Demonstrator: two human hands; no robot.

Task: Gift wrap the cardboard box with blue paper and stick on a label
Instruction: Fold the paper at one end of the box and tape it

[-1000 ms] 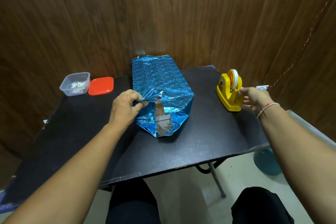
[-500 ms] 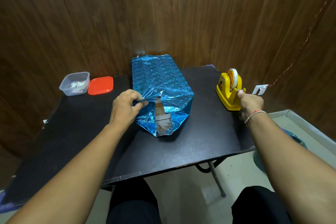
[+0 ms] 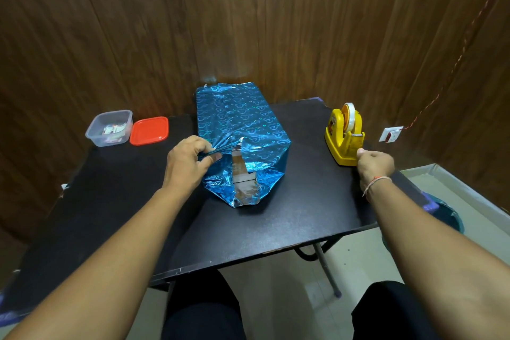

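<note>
Your right hand (image 3: pixel 374 163) has slid back from the front of the tape dispenser (image 3: pixel 345 136) toward you and now sits at its near corner, fingers curled as if pinching a strip of tape; the tape itself is too faint to make out, so you cannot tell for certain what it holds. Your left hand (image 3: pixel 186 164) has not shifted: it pinches a gathered fold of the blue paper (image 3: pixel 237 119) at the near left corner of the box (image 3: pixel 238 167).

The box lies lengthwise in the middle of the worktop (image 3: pixel 289 215), its long sides already covered in the shiny heart-patterned paper. The near end is not closed: a strip of bare cardboard shows between the flaps, and the lower flap lies loose and crumpled on the worktop. Whether the far end is finished cannot be seen. So you are probably around halfway, with this end to fold and tape, and the label yet to go on.

The worktop is a black folding table pushed into a corner of dark wood-panelled walls. At its far left stand a clear plastic tub (image 3: pixel 109 127) with small packets inside and, just beside it, a red lid (image 3: pixel 149 130). A white wall socket (image 3: pixel 392 135) sits behind the dispenser. The floor is pale tile.
</note>
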